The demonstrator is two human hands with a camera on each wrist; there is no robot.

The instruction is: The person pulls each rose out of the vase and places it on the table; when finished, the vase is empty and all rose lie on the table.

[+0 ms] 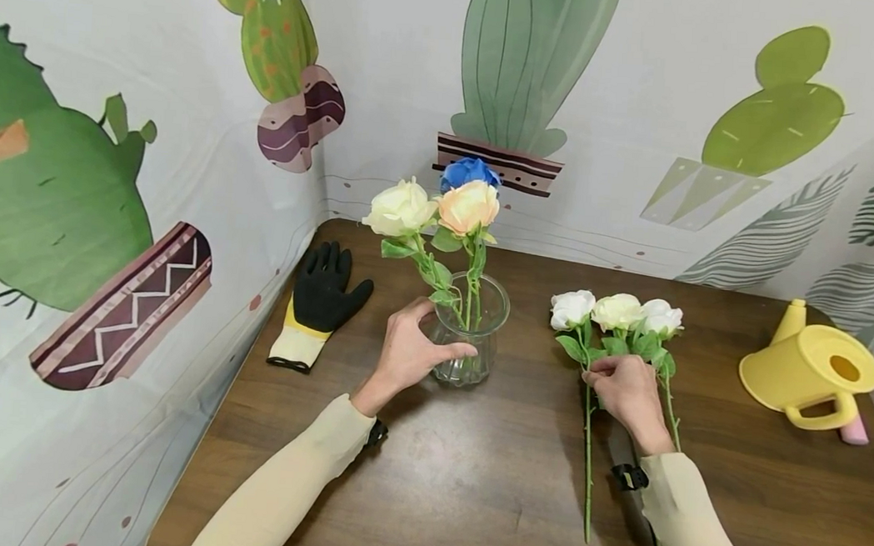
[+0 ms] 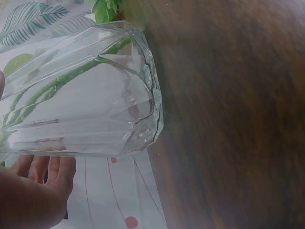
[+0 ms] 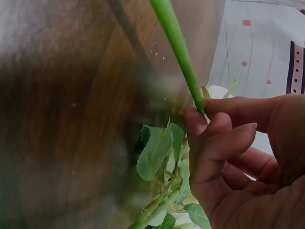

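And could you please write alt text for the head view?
A person's left hand cups a glass vase of three roses; their right hand pinches a white rose's stem. Nearby: two more roses, a glove and a watering can.

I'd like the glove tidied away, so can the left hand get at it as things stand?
Probably yes: the glove lies near the left hand, with nothing visible standing between them, though that hand would first have to let go of the glass vase.

Brown table — glove, glass vase, roses, yellow watering can — pink object.
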